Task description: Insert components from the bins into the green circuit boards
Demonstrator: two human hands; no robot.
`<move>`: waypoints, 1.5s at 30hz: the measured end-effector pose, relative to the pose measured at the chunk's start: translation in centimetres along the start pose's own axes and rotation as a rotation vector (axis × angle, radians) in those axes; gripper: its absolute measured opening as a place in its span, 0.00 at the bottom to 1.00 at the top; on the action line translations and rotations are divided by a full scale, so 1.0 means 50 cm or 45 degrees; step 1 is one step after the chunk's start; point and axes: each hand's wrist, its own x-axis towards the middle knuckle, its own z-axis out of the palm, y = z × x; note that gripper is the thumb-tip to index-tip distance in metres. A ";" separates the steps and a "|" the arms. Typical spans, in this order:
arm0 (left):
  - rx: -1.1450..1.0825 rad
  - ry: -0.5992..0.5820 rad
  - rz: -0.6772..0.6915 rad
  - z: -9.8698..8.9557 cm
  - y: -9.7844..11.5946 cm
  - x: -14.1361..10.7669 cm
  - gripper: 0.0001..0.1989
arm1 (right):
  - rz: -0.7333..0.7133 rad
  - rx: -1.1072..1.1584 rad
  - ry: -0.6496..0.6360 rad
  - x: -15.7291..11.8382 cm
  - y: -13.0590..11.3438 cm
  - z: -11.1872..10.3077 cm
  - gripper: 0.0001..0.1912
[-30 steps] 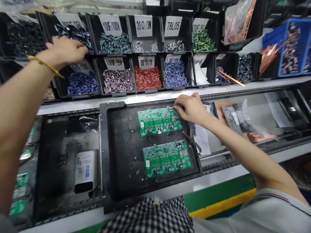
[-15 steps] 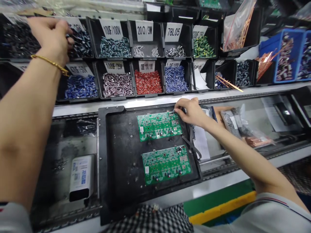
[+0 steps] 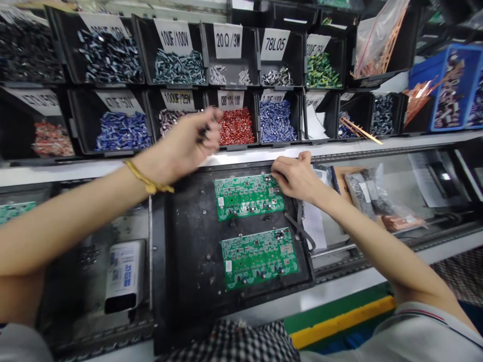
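Observation:
My left hand (image 3: 184, 143), smeared by motion, is in the air before the lower bins, its fingers curled round small dark parts that look like capacitors. It partly covers the bin of mauve capacitors (image 3: 171, 120) and is close to the bin of red parts (image 3: 237, 125). My right hand (image 3: 296, 176) is closed in a pinch at the top right corner of the upper green circuit board (image 3: 247, 196); what its fingertips hold is hidden. A second circuit board (image 3: 260, 256) lies below it. Both boards rest on a black tray (image 3: 188, 241).
Labelled black bins of parts stand in two rows behind, including dark blue capacitors (image 3: 111, 58) and blue capacitors (image 3: 123, 130). A white metal box (image 3: 124, 274) stands left of the tray. Bagged parts (image 3: 372, 196) lie on the right. Copper-coloured strips (image 3: 360, 129) jut from a bin.
My left hand has come away from the upper left bins, moving right and down toward the tray with dark parts in it. My right hand stays at the upper board's corner.

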 end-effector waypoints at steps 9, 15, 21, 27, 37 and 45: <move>0.330 0.038 -0.443 0.035 -0.181 -0.080 0.11 | 0.139 0.115 0.019 0.003 -0.006 0.001 0.10; 0.279 0.071 -0.454 0.038 -0.195 -0.078 0.13 | 0.119 0.078 -0.065 0.017 -0.003 -0.013 0.11; 0.234 0.089 -0.443 0.035 -0.206 -0.087 0.12 | 0.075 0.022 -0.123 0.025 -0.007 -0.022 0.09; 0.237 0.099 -0.412 0.040 -0.211 -0.107 0.12 | 0.085 -0.061 -0.146 0.031 -0.014 -0.022 0.10; 0.112 0.102 -0.364 0.060 -0.224 -0.122 0.11 | 0.097 0.417 0.100 -0.048 -0.105 -0.078 0.11; 0.179 -0.032 -0.554 0.054 -0.223 -0.142 0.08 | 0.238 0.260 0.083 -0.047 -0.032 -0.030 0.09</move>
